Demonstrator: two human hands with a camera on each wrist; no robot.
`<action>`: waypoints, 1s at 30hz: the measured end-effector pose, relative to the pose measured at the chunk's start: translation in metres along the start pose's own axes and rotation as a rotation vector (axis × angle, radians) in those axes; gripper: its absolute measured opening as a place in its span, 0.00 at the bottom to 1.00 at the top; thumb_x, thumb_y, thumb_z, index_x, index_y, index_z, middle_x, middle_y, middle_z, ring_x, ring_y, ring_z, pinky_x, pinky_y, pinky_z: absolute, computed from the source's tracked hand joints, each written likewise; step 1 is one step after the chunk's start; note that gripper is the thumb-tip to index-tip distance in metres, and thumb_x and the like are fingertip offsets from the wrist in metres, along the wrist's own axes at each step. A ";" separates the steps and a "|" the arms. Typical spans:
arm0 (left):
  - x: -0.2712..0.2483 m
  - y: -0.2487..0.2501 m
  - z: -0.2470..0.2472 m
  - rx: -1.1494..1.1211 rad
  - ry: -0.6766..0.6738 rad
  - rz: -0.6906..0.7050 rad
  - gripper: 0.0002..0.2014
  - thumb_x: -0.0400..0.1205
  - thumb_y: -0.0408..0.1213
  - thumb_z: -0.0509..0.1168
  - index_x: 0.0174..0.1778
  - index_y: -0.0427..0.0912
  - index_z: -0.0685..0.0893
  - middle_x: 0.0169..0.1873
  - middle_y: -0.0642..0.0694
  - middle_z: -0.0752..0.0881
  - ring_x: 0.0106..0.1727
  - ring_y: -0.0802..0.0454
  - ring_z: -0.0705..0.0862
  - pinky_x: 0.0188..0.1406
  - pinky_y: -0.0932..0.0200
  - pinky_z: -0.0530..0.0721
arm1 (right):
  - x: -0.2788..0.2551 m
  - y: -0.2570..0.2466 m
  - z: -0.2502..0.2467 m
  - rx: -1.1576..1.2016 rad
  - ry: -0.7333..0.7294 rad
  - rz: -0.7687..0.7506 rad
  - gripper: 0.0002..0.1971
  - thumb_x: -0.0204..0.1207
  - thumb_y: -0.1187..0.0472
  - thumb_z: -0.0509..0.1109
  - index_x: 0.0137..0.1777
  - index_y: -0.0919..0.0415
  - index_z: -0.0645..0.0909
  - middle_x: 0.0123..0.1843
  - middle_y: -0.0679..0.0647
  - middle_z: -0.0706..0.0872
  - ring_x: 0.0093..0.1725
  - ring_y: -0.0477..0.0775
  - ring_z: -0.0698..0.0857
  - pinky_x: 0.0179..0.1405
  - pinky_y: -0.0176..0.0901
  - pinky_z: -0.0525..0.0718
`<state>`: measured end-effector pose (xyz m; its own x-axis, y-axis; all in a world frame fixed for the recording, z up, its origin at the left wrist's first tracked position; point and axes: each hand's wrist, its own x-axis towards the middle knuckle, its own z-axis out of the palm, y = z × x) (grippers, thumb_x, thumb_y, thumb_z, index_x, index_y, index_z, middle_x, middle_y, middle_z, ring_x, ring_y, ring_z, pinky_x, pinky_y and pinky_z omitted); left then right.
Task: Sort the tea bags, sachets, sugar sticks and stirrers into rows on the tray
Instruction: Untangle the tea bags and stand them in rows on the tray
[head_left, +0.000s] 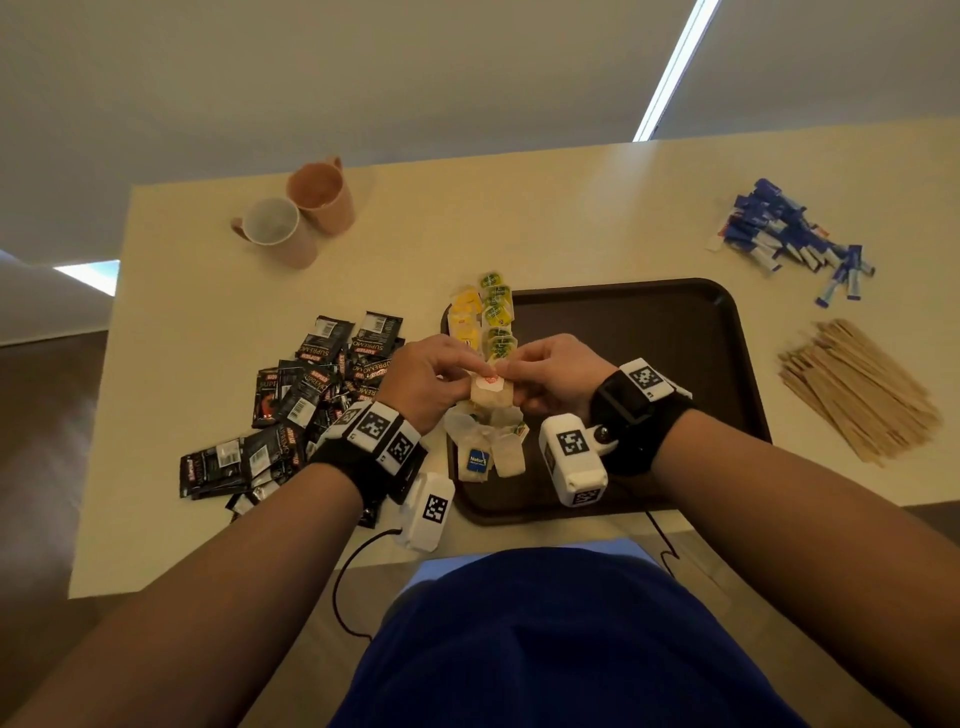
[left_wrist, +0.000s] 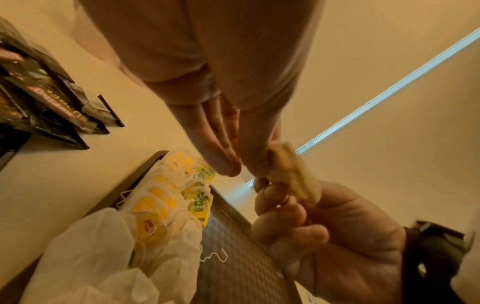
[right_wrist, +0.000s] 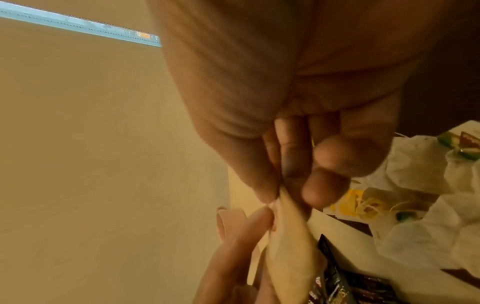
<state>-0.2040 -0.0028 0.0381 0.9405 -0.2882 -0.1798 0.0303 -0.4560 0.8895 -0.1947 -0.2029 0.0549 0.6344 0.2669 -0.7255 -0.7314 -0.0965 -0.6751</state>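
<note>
Holding one tea bag (head_left: 491, 393) up between both hands, just above the near-left part of the tray (head_left: 675, 332). In the head view the left hand (head_left: 431, 382) and right hand (head_left: 553, 376) meet over it, fingertips of each clamped on the bag's top edge, where a little red-and-white tag sits. Under the hands there's a loose heap of pale tea bags (head_left: 488, 441) on the tray's near-left corner, and further back along the left rim two short rows, yellow ones (head_left: 465, 317) and green ones (head_left: 497, 312) side by side. Black sachets (head_left: 306, 405) are piled on the table (head_left: 571, 218) left of the tray. Blue sugar sticks (head_left: 789, 239) sit far right, wooden stirrers (head_left: 857, 389) right of the tray, both off it. Two pinkish mugs (head_left: 301, 213) stand far left.

Left wrist view: the left hand's fingers (left_wrist: 221, 152) run down straight and close together, tips pinching the tea bag (left_wrist: 293, 172), while the right hand (left_wrist: 324, 236) grips it from below with curled fingers. Yellow and green tea bags line the tray edge (left_wrist: 140, 172) below, with the pale heap nearer.

Right wrist view, kinda blurry: the right hand's thumb and fingers (right_wrist: 324, 185) are pressed together on the bag's corner (right_wrist: 288, 246), and a left fingertip (right_wrist: 257, 218) pinches the same spot. Sachets (right_wrist: 335, 281) show lower down, pale tea bags (right_wrist: 420, 226) off to the right.
</note>
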 end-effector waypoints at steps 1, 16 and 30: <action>0.000 0.000 0.000 -0.004 0.000 -0.013 0.17 0.75 0.22 0.75 0.45 0.53 0.92 0.51 0.47 0.89 0.44 0.49 0.89 0.47 0.55 0.90 | 0.001 0.002 0.000 -0.012 0.012 -0.034 0.07 0.79 0.64 0.73 0.51 0.68 0.86 0.32 0.57 0.87 0.27 0.48 0.82 0.25 0.36 0.81; 0.002 0.000 0.004 -0.147 -0.178 -0.342 0.04 0.78 0.34 0.76 0.43 0.45 0.87 0.38 0.43 0.91 0.36 0.52 0.90 0.33 0.59 0.89 | 0.002 0.017 -0.008 -0.543 0.027 -0.246 0.02 0.76 0.61 0.76 0.47 0.57 0.87 0.37 0.51 0.90 0.32 0.42 0.87 0.34 0.32 0.83; -0.003 -0.022 0.005 -0.108 -0.139 -0.385 0.04 0.82 0.33 0.71 0.45 0.47 0.87 0.45 0.39 0.92 0.39 0.52 0.89 0.35 0.60 0.87 | 0.012 0.073 0.012 -0.803 -0.149 0.042 0.07 0.75 0.61 0.78 0.51 0.58 0.89 0.37 0.48 0.89 0.31 0.41 0.86 0.32 0.31 0.82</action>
<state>-0.2093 0.0034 0.0171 0.7992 -0.2278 -0.5562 0.4133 -0.4637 0.7837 -0.2438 -0.1953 -0.0015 0.5291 0.3670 -0.7651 -0.3158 -0.7517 -0.5790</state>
